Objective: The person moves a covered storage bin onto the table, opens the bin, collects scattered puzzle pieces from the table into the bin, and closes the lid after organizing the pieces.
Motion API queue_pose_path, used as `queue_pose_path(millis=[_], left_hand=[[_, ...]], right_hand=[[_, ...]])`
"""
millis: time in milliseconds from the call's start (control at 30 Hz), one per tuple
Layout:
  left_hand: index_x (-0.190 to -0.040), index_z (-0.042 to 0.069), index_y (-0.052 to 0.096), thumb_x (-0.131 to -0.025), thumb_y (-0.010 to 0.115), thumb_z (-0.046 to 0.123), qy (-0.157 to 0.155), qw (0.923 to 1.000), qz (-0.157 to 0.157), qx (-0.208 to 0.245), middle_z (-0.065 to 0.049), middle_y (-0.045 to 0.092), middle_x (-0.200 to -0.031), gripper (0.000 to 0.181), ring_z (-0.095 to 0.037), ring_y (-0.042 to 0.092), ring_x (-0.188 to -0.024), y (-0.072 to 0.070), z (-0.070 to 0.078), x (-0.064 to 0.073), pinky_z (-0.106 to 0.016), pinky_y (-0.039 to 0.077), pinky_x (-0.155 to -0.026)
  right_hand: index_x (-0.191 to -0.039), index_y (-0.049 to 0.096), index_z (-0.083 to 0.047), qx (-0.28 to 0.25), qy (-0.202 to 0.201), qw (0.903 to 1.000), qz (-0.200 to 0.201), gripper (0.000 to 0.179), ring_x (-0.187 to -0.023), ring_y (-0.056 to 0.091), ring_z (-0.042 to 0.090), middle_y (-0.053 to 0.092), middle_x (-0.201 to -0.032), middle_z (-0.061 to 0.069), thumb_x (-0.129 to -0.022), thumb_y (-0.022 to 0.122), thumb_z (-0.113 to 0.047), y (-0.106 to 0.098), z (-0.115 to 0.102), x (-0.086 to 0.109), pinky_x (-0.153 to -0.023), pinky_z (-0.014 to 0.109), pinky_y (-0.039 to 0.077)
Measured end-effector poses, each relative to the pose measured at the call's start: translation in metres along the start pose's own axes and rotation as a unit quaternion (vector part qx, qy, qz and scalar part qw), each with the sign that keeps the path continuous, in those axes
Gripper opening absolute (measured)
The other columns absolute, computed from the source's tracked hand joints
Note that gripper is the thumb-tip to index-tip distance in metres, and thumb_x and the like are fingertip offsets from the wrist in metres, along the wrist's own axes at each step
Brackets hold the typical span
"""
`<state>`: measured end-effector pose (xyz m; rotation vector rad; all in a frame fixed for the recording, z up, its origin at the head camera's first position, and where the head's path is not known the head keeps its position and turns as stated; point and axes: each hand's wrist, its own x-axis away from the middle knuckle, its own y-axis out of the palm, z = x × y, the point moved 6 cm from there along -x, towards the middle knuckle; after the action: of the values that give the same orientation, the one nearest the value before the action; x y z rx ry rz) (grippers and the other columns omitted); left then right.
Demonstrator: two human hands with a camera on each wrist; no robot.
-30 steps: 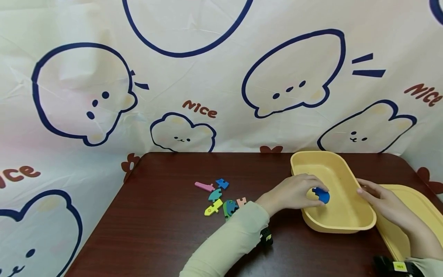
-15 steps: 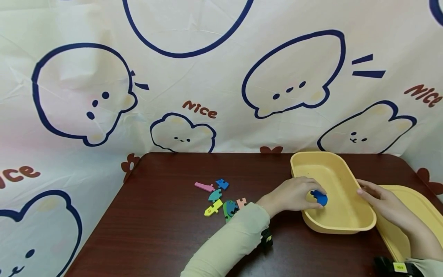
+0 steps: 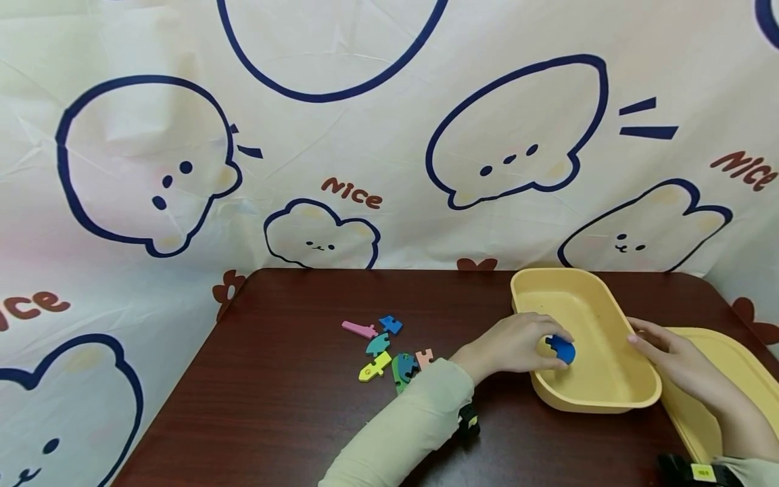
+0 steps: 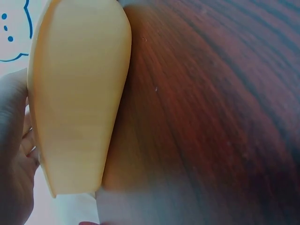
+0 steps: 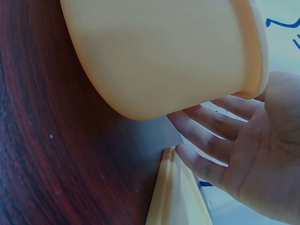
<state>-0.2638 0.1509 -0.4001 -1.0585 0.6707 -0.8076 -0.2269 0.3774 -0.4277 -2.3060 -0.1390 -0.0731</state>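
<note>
Curving blue piece (image 3: pixel 563 350), one edge notched

Dark reddish-brown wood-grain counter (image 3: pixel 274 419). Behind: creased white sheet (image 3: pixel 389 135), navy-outlined cartoon animals (image 3: pixel 149 166), brown "Nice" lettering (image 3: pixel 351 193).

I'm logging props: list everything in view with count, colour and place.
Table: one, dark red-brown, foreground
Printed cloth: one, mostly white, behind table
Tub: one, yellow, table's right side
Flat tray: one, yellow, right of tub
Held puzzle piece: one, blue, at tub's left side
Loose puzzle pieces: at least six, pink, blue, teal, yellow, green, peach, left of tub
Wristbands: two, black, both wrists
Left hand: one, pale sleeve, pinching held puzzle piece
Right hand: one, pale sleeve, at tub's right rim
</note>
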Motion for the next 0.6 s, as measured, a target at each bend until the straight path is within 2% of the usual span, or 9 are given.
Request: queue_pose_path(millis=[267, 500, 600], left_hand=[[-0.128, 0.030, 0.066, -0.089, 0.070, 0.049, -0.004, 1.0000, -0.003, 0.000, 0.020, 0.058, -0.125, 0.043, 0.009, 0.047, -0.115, 0.0006, 0.0004, 0.0003, -0.006, 0.029, -0.098], [-0.131, 0.027, 0.065, -0.092, 0.067, 0.047, 0.008, 1.0000, 0.003, -0.002, 0.017, 0.057, -0.131, 0.043, 0.005, 0.046, -0.123, -0.0038, 0.0021, 0.0037, -0.007, 0.029, -0.100], [-0.131, 0.027, 0.065, -0.093, 0.066, 0.047, 0.011, 0.9999, 0.006, -0.004, 0.016, 0.056, -0.132, 0.043, 0.004, 0.046, -0.123, -0.0074, 0.0041, 0.0054, -0.007, 0.029, -0.100]], right_hand=[[-0.149, 0.031, 0.010, -0.001, -0.004, 1.0000, 0.002, 0.066, -0.092, 0.038, -0.019, 0.043, -0.136, 0.041, -0.106, 0.044, -0.039, -0.0002, 0.0000, 0.0009, -0.069, 0.014, 0.044], [-0.148, 0.032, 0.010, 0.009, 0.001, 1.0000, 0.003, 0.064, -0.095, 0.042, -0.012, 0.043, -0.136, 0.041, -0.107, 0.044, -0.037, -0.0013, -0.0026, 0.0010, -0.068, 0.015, 0.044], [-0.148, 0.031, 0.011, 0.005, 0.000, 1.0000, 0.002, 0.064, -0.093, 0.040, -0.016, 0.043, -0.136, 0.041, -0.107, 0.044, -0.036, -0.0010, -0.0032, 0.0015, -0.068, 0.015, 0.045]])
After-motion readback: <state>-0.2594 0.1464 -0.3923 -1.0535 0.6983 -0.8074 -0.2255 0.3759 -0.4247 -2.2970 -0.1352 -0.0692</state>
